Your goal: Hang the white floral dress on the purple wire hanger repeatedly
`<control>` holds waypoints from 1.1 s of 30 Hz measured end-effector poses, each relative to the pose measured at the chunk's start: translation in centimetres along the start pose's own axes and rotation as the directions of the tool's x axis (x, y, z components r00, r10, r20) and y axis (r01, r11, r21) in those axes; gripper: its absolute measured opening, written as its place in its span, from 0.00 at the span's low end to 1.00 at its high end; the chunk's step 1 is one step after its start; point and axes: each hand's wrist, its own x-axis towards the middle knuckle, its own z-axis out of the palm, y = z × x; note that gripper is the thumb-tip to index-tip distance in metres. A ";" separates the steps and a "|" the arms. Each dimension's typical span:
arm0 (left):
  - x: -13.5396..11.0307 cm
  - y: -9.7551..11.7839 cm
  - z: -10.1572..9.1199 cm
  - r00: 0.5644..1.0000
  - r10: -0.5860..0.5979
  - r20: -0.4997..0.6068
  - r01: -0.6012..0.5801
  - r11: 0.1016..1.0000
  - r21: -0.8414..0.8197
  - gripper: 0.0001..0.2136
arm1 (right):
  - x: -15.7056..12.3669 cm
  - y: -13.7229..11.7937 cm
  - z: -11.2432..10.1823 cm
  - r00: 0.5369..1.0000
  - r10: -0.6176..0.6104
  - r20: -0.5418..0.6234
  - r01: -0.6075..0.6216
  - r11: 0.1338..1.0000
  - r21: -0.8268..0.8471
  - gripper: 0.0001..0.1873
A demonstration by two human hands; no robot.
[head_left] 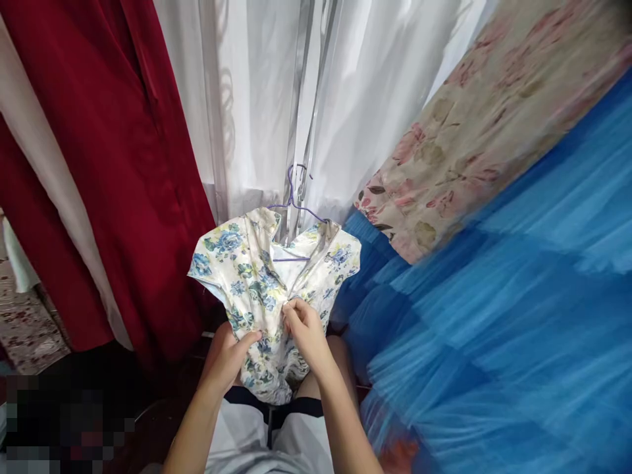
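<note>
A short-sleeved white blouse with blue flowers (257, 289) hangs on a purple wire hanger (291, 197) and drapes over my lap. My left hand (230, 352) grips the blouse's left side, its thumb lying on top of the cloth and the other fingers behind it. At the bottom of the V neckline, my right hand (303, 322) pinches the front edge of the blouse between thumb and fingers. Whether a button sits in that pinch is too small to tell.
Dark red cloth (123, 178) hangs at the left, white sheer curtains (257, 99) behind the blouse. To the right are a beige floral cloth (459, 158) and blue tulle (469, 336). A pixelated dark area (64, 421) fills the lower left.
</note>
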 end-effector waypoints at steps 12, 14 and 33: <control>0.7 -2.4 0.5 0.972 0.163 -0.170 -0.151 0.985 0.082 0.24 | -0.4 0.7 -0.1 0.988 -0.016 -0.152 0.042 0.985 0.169 0.18; 0.9 -2.5 0.7 0.824 0.462 -0.328 -0.374 0.878 0.297 0.25 | -0.7 0.9 -0.3 0.989 0.019 -0.147 0.022 0.961 0.274 0.17; 1.0 1.1 3.7 0.812 0.316 0.490 -0.583 0.427 0.691 0.08 | 7.9 -8.5 -2.6 1.000 0.014 -0.002 -0.011 0.875 0.483 0.14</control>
